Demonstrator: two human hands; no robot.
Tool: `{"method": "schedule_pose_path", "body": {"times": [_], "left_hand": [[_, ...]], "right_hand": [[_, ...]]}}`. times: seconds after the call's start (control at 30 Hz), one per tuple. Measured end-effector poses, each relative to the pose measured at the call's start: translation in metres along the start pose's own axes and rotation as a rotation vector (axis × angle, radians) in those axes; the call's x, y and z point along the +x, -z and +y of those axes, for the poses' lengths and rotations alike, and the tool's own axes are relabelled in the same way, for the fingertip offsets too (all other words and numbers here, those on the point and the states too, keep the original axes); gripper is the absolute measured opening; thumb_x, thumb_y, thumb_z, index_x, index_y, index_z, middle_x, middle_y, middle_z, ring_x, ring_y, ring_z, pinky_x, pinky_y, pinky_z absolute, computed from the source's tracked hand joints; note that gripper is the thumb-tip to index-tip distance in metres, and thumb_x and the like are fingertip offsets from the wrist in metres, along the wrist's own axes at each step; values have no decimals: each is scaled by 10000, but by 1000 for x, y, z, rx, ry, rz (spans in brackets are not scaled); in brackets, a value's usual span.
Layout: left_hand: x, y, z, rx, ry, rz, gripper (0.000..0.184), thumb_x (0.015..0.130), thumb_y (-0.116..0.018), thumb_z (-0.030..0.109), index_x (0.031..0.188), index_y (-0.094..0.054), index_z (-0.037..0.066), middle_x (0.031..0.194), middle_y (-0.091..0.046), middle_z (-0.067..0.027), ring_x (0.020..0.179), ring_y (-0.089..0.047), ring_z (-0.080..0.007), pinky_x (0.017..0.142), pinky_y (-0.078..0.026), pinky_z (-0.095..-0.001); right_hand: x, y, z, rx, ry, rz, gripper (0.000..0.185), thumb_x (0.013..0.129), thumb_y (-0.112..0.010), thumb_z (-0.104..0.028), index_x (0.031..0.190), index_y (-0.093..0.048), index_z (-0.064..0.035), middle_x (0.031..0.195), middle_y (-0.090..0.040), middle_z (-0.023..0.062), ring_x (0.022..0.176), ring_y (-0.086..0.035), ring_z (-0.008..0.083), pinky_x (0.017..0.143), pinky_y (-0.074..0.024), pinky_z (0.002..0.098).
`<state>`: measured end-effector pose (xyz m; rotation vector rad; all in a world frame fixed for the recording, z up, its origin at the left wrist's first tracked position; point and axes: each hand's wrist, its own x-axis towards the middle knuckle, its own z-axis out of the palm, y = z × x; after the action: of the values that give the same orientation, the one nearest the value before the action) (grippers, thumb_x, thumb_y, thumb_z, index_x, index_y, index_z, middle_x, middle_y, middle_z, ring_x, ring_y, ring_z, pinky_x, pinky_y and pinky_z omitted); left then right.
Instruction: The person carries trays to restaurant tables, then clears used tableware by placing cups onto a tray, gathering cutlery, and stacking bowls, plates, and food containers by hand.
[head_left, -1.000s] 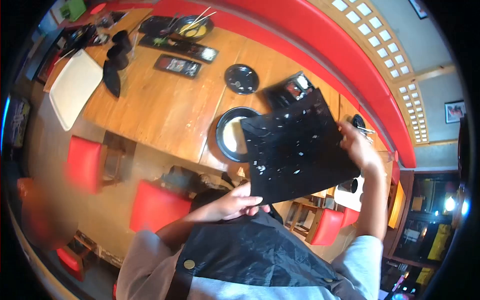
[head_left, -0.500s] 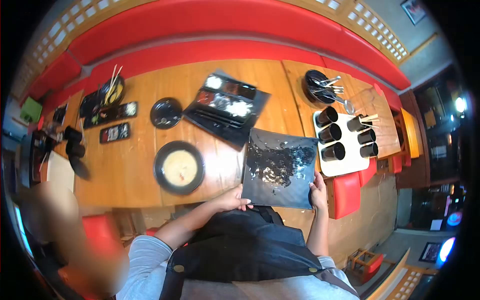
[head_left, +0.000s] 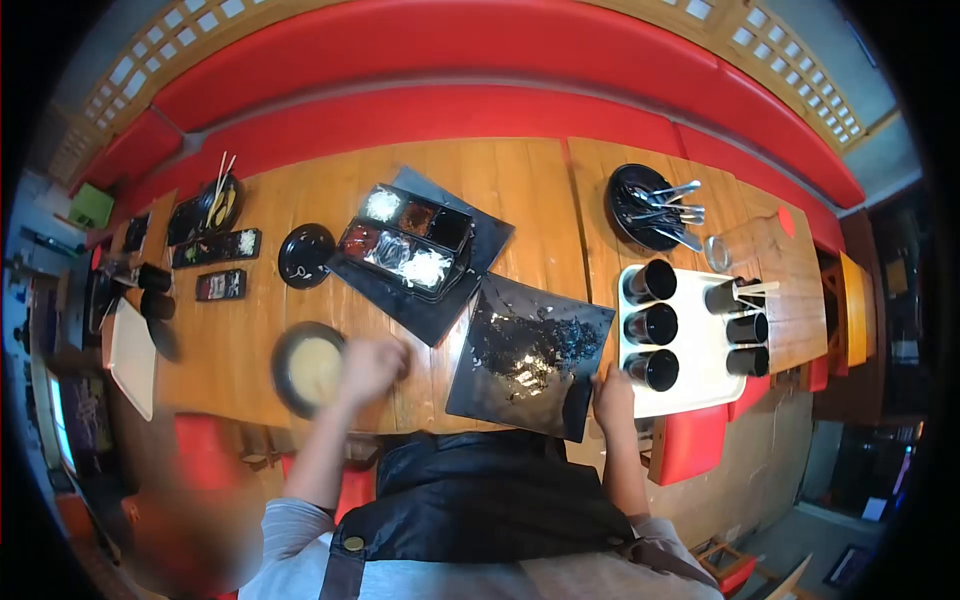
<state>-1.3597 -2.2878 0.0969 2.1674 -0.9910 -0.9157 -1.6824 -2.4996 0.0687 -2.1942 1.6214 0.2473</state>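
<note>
1. While the far left has a pale tray (head_left: 133,355) with smooth sides, a chopstick bowl (head_left: 235,190) and a small rectangular dish (head_left: 221,286) sit apart on the table (head_left: 550,220), not yet grouped.
2. Also separate is the round bowl (head_left: 284,372), dark-rimmed, with cloudy cream liquid inside; a glossy round plate (head_left: 305,262) sits behind it.
3. Blurred at that bowl's right side, the left hand (head_left: 372,372) has curled fingers; I cannot tell whether it touches or holds anything.
4. One pairing looks done: a divided condiment box (head_left: 392,280), shiny and full of white shreds and red paste, rests on a flat slate-like plate (head_left: 490,240).
5. Before the person lies the square plate (head_left: 510,405), matte black, smeared with wet, dark flecks and so uncleaned.
6. At its right edge, the right hand (head_left: 614,400) is bent inward, partly closed; its grip is unclear.
7. Cutlery already shares one black bowl (head_left: 625,225): bright metal against a rounded wall.
8. Dark, cylindrical cups (head_left: 655,325) stand collected on the cream tray (head_left: 700,345), one apparently holding pale wooden sticks.
</note>
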Motion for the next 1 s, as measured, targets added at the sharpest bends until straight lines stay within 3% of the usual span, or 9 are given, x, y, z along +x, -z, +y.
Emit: {"method": "schedule_pose_path", "body": {"times": [0.1,0.17,0.27,0.37,0.4,0.43,0.53,0.7,1.0], "left_hand": [[47,76,-16,85,-73,412,172,779,-459,96,889,-567,21,802,-620,-166,770,-612,-288,689,-476,-366],[93,97,-53,337,53,520,294,830,-445,232,921,-581,-12,917,-609,-217,894,-572,-364,785,-443,-424],[153,90,-105,191,543,241,457,889,-359,315,935,-608,-66,1028,-569,-257,998,-543,-366,859,-420,-420],[164,83,-103,263,469,275,417,900,-360,267,927,-600,-73,1009,-570,-272,950,-563,-376,822,-447,-425],[162,80,-97,279,462,271,398,904,-365,246,921,-595,-78,987,-579,-273,912,-582,-377,770,-484,-438],[158,73,-91,-385,543,367,357,911,-377,207,920,-578,-88,915,-592,-250,814,-613,-346,592,-542,-431],[164,73,-110,-473,475,326,336,918,-375,185,922,-563,-93,861,-585,-221,750,-620,-317,456,-546,-398],[185,59,-169,44,288,430,409,922,-345,279,892,-604,-36,885,-604,-239,842,-597,-342,745,-472,-382],[144,97,-106,-56,281,569,374,916,-408,272,841,-600,-40,740,-613,-203,600,-625,-280,523,-509,-359]], "right_hand": [[35,32,-63,375,566,358,177,833,-531,-139,921,-563,11,868,-569,221,799,-554,390,719,-441,434],[72,33,-115,412,624,324,220,865,-480,-167,942,-568,19,878,-572,238,820,-552,394,741,-435,440],[159,0,-177,415,534,323,284,892,-426,-223,955,-559,19,873,-569,275,870,-536,423,784,-417,467],[206,-29,-205,369,512,288,327,908,-405,-261,864,-566,20,733,-585,238,701,-591,365,668,-465,432],[208,-29,-209,575,415,18,354,912,-403,-281,812,-563,18,647,-565,199,585,-575,315,578,-461,403],[209,-31,-212,769,308,-257,388,917,-400,-301,761,-559,16,561,-545,160,469,-559,264,489,-458,374],[218,-40,-206,779,446,-160,416,916,-411,-318,709,-553,13,493,-500,98,354,-482,184,380,-397,325],[210,-32,-214,811,411,-156,391,923,-401,-297,692,-541,-14,488,-466,49,365,-439,145,368,-352,292],[214,-8,-239,751,524,-77,420,912,-421,-328,717,-556,19,492,-513,98,378,-504,197,422,-411,338]]}}
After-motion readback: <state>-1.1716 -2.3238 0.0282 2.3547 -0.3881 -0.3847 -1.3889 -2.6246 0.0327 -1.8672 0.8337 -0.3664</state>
